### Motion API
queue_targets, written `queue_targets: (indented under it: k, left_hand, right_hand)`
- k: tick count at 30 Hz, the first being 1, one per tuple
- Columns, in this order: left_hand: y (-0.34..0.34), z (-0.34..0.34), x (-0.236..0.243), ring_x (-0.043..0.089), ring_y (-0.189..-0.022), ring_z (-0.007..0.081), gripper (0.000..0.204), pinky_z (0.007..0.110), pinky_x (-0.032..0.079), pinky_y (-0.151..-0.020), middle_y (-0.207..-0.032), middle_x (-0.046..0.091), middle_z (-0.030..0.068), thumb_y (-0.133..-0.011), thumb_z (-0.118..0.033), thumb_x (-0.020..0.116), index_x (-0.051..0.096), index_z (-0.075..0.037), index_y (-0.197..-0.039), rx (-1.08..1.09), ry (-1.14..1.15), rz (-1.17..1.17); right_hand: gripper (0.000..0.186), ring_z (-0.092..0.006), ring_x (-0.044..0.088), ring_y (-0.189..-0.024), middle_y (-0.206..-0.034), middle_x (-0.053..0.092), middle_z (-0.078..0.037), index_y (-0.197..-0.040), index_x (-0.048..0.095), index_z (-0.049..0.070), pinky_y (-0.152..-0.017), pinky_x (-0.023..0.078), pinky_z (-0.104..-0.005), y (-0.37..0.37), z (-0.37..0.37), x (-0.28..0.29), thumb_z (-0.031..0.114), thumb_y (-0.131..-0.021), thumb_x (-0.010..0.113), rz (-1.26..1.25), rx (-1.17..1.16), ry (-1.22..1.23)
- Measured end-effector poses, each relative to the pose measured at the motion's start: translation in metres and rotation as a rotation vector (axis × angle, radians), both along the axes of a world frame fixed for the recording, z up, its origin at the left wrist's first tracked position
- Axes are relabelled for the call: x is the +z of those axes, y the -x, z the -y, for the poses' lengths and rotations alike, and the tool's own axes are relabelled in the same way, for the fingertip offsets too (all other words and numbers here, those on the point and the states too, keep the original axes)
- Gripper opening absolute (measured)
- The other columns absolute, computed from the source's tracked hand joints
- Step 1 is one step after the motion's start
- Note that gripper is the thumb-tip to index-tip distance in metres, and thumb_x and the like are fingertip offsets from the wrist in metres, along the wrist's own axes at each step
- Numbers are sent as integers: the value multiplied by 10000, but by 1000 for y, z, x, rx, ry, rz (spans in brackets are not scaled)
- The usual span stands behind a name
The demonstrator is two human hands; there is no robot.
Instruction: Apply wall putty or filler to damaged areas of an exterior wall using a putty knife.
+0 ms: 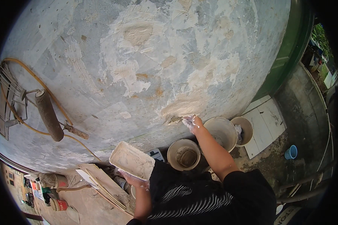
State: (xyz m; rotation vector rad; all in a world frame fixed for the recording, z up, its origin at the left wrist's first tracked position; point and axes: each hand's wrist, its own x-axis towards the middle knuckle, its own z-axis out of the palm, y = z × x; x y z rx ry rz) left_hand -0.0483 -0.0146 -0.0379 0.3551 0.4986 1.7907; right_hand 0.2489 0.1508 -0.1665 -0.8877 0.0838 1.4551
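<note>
My left hand [135, 178], flecked with white, grips a rectangular pale container [132, 159] of creamy filler from underneath. My right hand [192, 123], smeared white, is raised to the wall [221, 45] at the lower edge of a freshly spread beige patch [182, 107]. Its fingers are closed at a small rough grey-green spot [175, 119]; what they hold is too small to make out. Older pale patches and scraped marks cover the wall above.
A paint roller [49, 114] and orange hose [58, 101] hang at left. Several buckets [216, 125] line the wall's foot. White boards [264, 125] and a blue basket [291, 152] lie right, beside a green door [279, 67]. Planks [99, 180] and more buckets [56, 204] lie lower left.
</note>
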Motion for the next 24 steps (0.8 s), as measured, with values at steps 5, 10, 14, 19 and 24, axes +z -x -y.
queue_targets:
  k: [5,10,14,19,24]
  left_hand:
    - [6,2,-7,353,-1187,340,604,479,316,-964,-1356,283,98,-876,-533,206,231,-145,-1338,3,-20,-31]
    - [-4,2,0,354,-1184,346,607,485,325,-955,-1356,281,100,-876,-534,207,222,-144,-1341,-5,-6,-62]
    - [-4,3,2,358,-1180,347,611,490,329,-950,-1353,283,102,-873,-537,213,221,-143,-1341,0,-5,-52]
    - [-5,4,-4,369,-1173,343,614,488,337,-944,-1348,293,102,-872,-535,217,221,-138,-1340,10,-16,-99]
    - [-6,4,-10,375,-1171,337,600,484,347,-937,-1348,297,92,-875,-525,213,232,-143,-1338,5,-22,-112]
  right_hand:
    - [279,-328,521,-862,-964,516,-221,-1015,417,-40,-847,443,-449,0,10,9,189,-885,323,37,2,-40]
    - [240,-326,523,-892,-977,524,-212,-972,430,-24,-851,435,-454,-7,7,-25,168,-883,317,-13,2,2]
    - [200,-319,527,-904,-958,533,-202,-938,430,-7,-849,431,-457,-1,4,-5,144,-877,315,-6,-14,-74]
    - [255,-303,517,-917,-1008,519,-203,-1002,424,-18,-861,414,-445,-3,18,-19,182,-891,311,8,14,-46]
    - [167,-305,537,-869,-940,539,-181,-917,447,9,-826,435,-454,1,12,-19,135,-860,353,31,18,-21]
